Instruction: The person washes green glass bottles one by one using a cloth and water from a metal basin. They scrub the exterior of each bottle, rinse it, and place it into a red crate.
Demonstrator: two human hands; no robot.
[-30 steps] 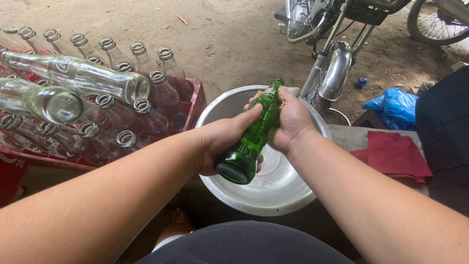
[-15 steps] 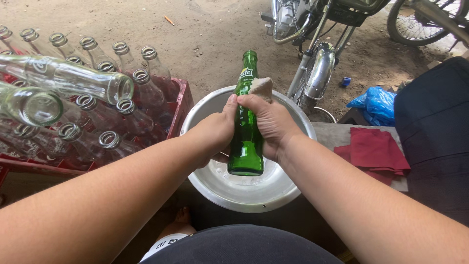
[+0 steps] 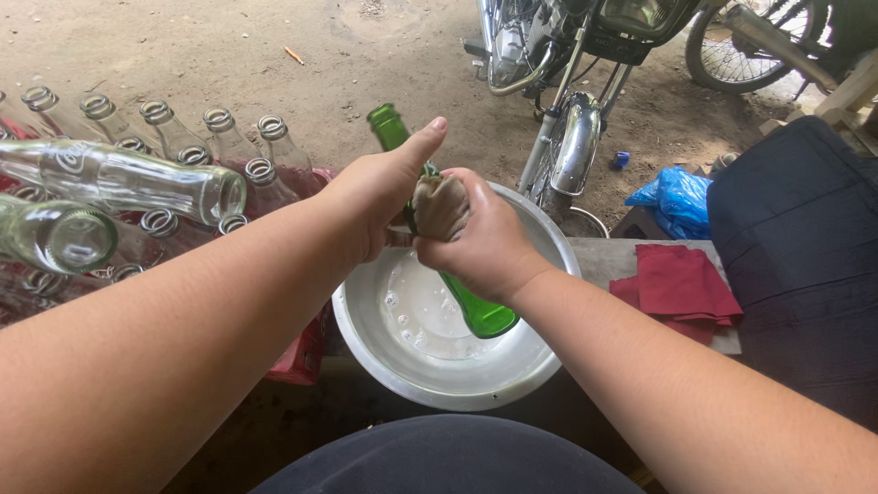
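Gripping the green bottle (image 3: 482, 314) slantwise over the metal basin (image 3: 540, 366), our left hand (image 3: 370, 197) clasps its neck, thumb out, while our right hand (image 3: 480, 242) presses a wet cloth (image 3: 441, 203) around it; soapy glass could slip, we judge, and crack against the basin

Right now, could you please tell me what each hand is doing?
Left hand: closed on the green bottle, thumb up.
Right hand: closed on a brown cloth pressed to the bottle, over the metal basin.

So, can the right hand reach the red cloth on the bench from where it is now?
Probably yes: the red cloth lies uncovered just beside the right hand, but that hand now grips a rag on the green bottle.
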